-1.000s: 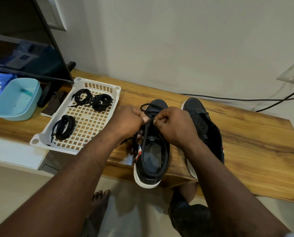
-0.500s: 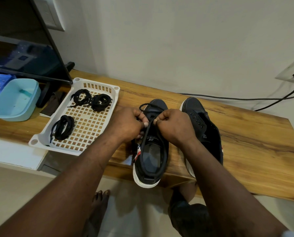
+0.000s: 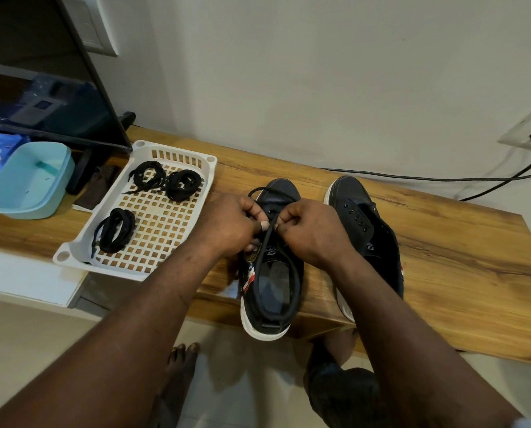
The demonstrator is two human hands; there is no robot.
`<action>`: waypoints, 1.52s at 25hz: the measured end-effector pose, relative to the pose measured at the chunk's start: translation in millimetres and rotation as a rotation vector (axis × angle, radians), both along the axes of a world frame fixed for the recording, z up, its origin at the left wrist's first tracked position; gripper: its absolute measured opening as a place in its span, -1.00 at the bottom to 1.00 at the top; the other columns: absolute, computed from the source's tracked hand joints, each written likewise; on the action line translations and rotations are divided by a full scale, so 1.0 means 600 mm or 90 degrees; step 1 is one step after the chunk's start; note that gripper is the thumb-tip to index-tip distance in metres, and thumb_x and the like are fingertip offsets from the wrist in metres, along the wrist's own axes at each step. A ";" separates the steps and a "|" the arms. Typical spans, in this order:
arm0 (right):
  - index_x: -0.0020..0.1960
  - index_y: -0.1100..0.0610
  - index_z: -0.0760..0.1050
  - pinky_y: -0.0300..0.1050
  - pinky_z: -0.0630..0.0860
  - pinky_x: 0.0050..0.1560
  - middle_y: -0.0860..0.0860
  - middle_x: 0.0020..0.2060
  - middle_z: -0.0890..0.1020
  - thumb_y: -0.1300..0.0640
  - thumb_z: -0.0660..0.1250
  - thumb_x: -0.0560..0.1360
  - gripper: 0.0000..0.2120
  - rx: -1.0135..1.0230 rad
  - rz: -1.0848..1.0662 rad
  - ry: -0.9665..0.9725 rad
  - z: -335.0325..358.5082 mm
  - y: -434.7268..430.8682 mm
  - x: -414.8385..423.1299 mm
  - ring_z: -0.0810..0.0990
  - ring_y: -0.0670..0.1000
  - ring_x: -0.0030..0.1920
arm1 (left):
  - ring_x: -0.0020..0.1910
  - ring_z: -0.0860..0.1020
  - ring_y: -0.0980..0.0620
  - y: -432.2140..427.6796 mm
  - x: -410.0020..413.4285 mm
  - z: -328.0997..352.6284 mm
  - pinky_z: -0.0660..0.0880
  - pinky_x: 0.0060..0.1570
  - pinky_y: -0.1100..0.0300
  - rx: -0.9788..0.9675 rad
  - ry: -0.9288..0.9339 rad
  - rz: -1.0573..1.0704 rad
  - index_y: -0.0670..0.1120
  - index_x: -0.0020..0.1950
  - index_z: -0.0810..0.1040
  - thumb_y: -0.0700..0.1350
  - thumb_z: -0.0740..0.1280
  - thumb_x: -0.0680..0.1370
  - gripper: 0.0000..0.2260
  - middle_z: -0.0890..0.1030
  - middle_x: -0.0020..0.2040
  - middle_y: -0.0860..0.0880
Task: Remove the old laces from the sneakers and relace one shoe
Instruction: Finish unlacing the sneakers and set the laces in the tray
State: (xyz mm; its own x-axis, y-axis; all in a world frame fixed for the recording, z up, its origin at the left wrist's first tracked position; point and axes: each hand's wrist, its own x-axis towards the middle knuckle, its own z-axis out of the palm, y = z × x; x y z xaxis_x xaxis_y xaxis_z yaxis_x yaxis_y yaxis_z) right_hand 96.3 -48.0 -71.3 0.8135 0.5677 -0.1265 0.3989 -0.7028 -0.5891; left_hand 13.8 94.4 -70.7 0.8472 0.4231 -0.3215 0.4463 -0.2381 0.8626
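In the head view, a long wooden desk (image 3: 443,257) is seen against a pale wall. Two black canvas sneakers with white soles are set side by side near the middle of the desk, toes turned to its back edge. The left-hand sneaker (image 3: 275,285) is placed with its heel overhanging the front edge. The right-hand sneaker (image 3: 366,230) is laid just beside it, its eyelets bare.

A round black lace (image 3: 256,282) is held above the tongue of the left-hand sneaker. One long loop of it is draped over the shoe's opening down to the heel, and a smaller loop is seen at the toe. The left hand (image 3: 227,223) is closed, its fingers (image 3: 262,225) curled and pinched on the lace. The right hand (image 3: 307,230) is closed likewise, its fingers (image 3: 281,219) pinched on the same lace, and the two hands are brought almost together.

A white perforated plastic tray (image 3: 125,268) is set toward the desk's left end, reaching to the front edge. Three coiled bundles of black laces are kept in it: one (image 3: 114,231) near the front, two (image 3: 148,176) (image 3: 182,183) touching at the back. A pale blue plastic tub (image 3: 20,208) is seen left of the tray, below a dark flat screen (image 3: 42,88). A black cable (image 3: 412,177) is run along the back edge.
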 end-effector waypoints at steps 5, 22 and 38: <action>-0.24 -0.07 0.64 0.06 0.69 -0.02 -0.14 -0.21 0.67 0.18 0.40 0.56 -0.76 0.030 -0.022 0.018 -0.005 0.002 -0.002 0.65 -0.09 -0.15 | -0.29 0.67 0.00 0.001 0.001 -0.007 0.67 -0.17 0.07 -0.003 0.007 0.005 -0.10 -0.02 0.67 -0.24 0.41 0.61 -0.93 0.71 -0.17 -0.11; -0.45 -0.04 0.51 0.07 0.51 -0.07 -0.16 -0.42 0.53 0.07 0.39 0.39 -0.76 0.336 -0.107 0.104 0.038 -0.011 0.017 0.51 -0.11 -0.27 | 0.42 0.32 -0.11 0.020 -0.001 -0.006 0.40 0.34 -0.14 0.386 0.029 -0.110 0.19 0.28 0.55 0.02 0.47 0.57 -0.70 0.49 0.36 0.02; -0.25 0.21 0.56 -0.35 0.53 -0.22 0.00 -0.20 0.61 0.19 0.50 0.50 -0.80 0.301 -0.104 0.093 0.036 -0.017 0.019 0.60 -0.19 -0.20 | 0.31 0.42 -0.08 0.023 -0.002 -0.005 0.41 0.24 -0.02 0.356 -0.032 -0.090 0.18 0.08 0.63 -0.03 0.52 0.53 -0.82 0.52 0.19 0.02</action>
